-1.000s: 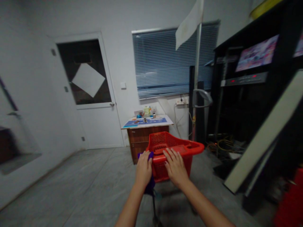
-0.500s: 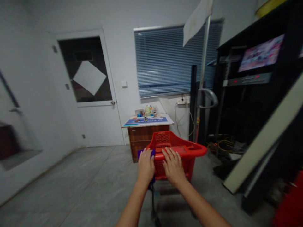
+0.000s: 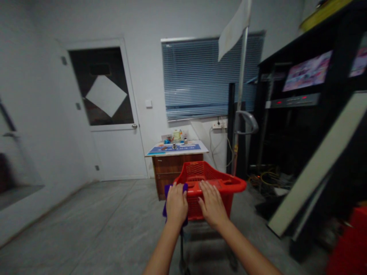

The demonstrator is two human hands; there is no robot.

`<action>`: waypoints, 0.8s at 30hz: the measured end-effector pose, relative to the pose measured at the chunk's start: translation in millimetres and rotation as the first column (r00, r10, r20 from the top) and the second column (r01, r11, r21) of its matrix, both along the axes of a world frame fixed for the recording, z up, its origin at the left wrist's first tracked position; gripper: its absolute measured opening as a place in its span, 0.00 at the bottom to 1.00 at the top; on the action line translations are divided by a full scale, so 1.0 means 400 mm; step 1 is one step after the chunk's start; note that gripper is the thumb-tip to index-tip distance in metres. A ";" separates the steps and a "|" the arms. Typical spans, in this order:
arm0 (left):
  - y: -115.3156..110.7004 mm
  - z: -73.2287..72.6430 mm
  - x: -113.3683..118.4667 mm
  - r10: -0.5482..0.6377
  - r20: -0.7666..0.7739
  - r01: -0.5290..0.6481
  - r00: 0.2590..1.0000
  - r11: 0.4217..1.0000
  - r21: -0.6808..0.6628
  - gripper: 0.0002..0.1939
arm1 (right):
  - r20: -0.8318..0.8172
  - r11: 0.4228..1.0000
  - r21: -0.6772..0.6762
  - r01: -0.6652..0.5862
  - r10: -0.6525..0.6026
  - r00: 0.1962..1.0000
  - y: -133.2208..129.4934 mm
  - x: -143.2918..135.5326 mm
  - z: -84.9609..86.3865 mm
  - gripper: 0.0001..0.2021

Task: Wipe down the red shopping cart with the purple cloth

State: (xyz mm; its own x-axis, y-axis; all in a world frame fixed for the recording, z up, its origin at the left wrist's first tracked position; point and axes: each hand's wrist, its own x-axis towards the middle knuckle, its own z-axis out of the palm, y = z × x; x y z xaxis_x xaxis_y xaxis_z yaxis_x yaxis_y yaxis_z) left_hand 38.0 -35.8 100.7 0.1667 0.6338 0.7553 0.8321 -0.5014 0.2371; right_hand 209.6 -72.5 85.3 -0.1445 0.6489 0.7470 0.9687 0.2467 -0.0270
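A red plastic shopping cart (image 3: pixel 196 208) stands in front of me on dark wheeled legs. On the left part of its rear edge, my left hand (image 3: pixel 176 202) is closed round a purple cloth-like item (image 3: pixel 168 191), which hangs down beside the basket. My right hand (image 3: pixel 212 204) lies on the red edge to the right, palm down, its fingers stretched forward and the thumb apart. The hands do not touch each other. What is under the right palm is hidden.
Beyond the cart is a brown wooden cabinet (image 3: pixel 168 167) with small items on top. A metal pole (image 3: pixel 243 68) rises behind the cart's right side. Pale boards (image 3: pixel 318 168) lean at the right, near cables (image 3: pixel 268 177). A white door (image 3: pixel 120 152) is at the left.
The view has shifted a little, so the cabinet, pole and screens appear slightly further left and lower. Both hands remain on the cart.
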 end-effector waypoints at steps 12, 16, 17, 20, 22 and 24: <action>-0.006 0.019 -0.036 0.028 -0.109 -0.028 0.994 1.000 0.002 0.18 | -0.007 1.000 -0.021 -0.023 0.023 1.000 -0.005 -0.006 0.010 0.29; -0.006 0.019 -0.010 0.054 -0.113 -0.052 0.992 0.998 0.017 0.18 | -0.018 0.999 -0.030 -0.029 0.029 0.999 -0.002 -0.019 0.005 0.30; -0.008 0.021 0.006 0.044 -0.125 -0.041 0.991 0.999 0.022 0.18 | -0.019 0.999 -0.032 -0.031 0.030 0.999 -0.001 -0.020 0.005 0.30; -0.018 0.030 0.046 0.006 -0.157 -0.002 0.988 1.000 0.025 0.17 | -0.019 0.999 -0.031 -0.035 0.034 0.999 -0.001 -0.019 0.006 0.29; -0.023 0.036 0.047 -0.015 -0.166 0.017 0.986 1.000 0.006 0.17 | -0.012 0.999 -0.025 -0.041 0.041 0.999 -0.004 -0.014 0.008 0.28; -0.025 0.038 0.028 -0.016 -0.161 0.014 0.987 1.000 -0.014 0.17 | 0.000 0.999 -0.019 -0.049 0.049 0.999 -0.006 -0.009 0.009 0.28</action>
State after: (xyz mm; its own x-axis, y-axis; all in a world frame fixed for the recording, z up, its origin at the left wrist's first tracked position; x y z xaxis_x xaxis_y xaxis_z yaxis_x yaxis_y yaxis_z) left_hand 49.1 -45.9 116.0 0.2956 0.6395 0.7097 0.8522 -0.5123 0.1067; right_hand 205.9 -74.9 88.8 -0.1768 0.6554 0.7343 0.9555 0.2933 -0.0316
